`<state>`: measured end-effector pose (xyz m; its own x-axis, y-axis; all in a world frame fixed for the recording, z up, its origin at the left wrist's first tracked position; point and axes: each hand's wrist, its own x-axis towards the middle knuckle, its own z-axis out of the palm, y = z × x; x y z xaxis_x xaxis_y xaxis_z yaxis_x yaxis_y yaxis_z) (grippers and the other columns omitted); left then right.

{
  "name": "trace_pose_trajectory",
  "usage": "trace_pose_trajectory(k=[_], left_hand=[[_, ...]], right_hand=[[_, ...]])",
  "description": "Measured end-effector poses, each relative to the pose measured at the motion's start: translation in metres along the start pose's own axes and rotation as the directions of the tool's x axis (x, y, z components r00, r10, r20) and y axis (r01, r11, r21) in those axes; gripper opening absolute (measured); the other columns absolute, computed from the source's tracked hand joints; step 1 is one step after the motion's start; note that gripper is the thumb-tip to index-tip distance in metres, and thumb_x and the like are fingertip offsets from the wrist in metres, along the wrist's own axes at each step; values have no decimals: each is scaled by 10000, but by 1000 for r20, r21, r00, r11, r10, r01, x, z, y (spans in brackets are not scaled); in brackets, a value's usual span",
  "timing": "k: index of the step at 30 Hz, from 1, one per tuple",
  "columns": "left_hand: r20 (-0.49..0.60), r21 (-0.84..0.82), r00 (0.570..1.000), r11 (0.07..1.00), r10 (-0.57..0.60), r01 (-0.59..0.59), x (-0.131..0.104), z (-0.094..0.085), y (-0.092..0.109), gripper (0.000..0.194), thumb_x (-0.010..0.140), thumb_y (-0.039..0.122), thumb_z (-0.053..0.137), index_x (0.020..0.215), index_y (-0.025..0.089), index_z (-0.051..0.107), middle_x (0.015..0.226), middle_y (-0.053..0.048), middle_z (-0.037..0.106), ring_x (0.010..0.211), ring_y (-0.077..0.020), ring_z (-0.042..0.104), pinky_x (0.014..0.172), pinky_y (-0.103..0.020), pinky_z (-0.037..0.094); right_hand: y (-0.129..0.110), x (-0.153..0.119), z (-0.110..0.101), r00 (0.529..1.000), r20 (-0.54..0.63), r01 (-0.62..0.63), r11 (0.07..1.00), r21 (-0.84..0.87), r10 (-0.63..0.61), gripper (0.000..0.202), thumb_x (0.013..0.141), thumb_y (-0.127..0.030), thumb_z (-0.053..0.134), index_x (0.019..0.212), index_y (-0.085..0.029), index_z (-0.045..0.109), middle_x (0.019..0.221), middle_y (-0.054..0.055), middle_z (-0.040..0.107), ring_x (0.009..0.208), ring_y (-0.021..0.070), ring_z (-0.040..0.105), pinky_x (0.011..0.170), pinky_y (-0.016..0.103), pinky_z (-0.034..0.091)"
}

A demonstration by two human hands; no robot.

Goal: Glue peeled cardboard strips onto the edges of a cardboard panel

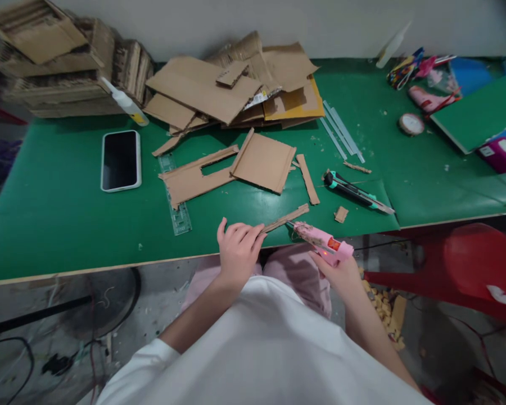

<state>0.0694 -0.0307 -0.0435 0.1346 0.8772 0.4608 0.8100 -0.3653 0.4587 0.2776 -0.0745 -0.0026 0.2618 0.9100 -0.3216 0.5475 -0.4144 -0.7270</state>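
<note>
My left hand [239, 247] pinches one end of a narrow cardboard strip [287, 217] near the table's front edge. In my right hand [338, 275] is a pink hot glue gun [320, 239], its fingers wrapped round the handle. The gun's nozzle points left and meets, or nearly meets, the strip; I cannot tell which. Beyond the strip lies a square cardboard panel [265, 160] with a raised edge. Left of that is a cardboard piece with a rectangular cutout [194, 181], partly over a clear ruler [179, 218]. Another short cardboard strip [308, 179] lies to the right.
A utility knife [356, 192] with its blade out lies at right, near glue sticks [341, 132]. Cardboard scraps [202, 84] pile up at the back. A phone [120, 161] and glue bottle [126, 104] are at left. A red stool [480, 264] stands at right.
</note>
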Motion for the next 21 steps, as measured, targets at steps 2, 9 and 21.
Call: trace_pose_trajectory(k=[2, 9, 21], left_hand=[[4, 1, 1000, 1000, -1, 1, 0, 0, 0, 131, 787, 267, 597, 907, 234, 639, 772, 13, 650, 810, -149, 552, 1018, -456, 229], [5, -5, 1000, 1000, -6, 6, -1, 0, 0, 134, 788, 269, 596, 910, 236, 639, 778, 12, 649, 810, -148, 552, 1018, -453, 229], [-1, -7, 1000, 1000, 3, -3, 0, -1, 0, 130, 792, 266, 588, 905, 231, 641, 769, 5, 649, 806, -153, 554, 1012, -455, 237]], right_hand=[[0, 0, 0, 1000, 17, 5, 1000, 18, -5, 377, 673, -442, 598, 875, -129, 656, 433, -12, 545, 383, 124, 469, 412, 232, 385], [2, 2, -2, 1000, -7, -26, 999, 23, 27, 410, 664, -461, 600, 877, -113, 650, 455, -9, 554, 385, 107, 450, 408, 221, 380], [11, 7, -6, 984, -115, -140, 990, -27, 136, 397, 615, -546, 596, 597, -150, 559, 385, -4, 504, 400, 148, 496, 461, 257, 394]])
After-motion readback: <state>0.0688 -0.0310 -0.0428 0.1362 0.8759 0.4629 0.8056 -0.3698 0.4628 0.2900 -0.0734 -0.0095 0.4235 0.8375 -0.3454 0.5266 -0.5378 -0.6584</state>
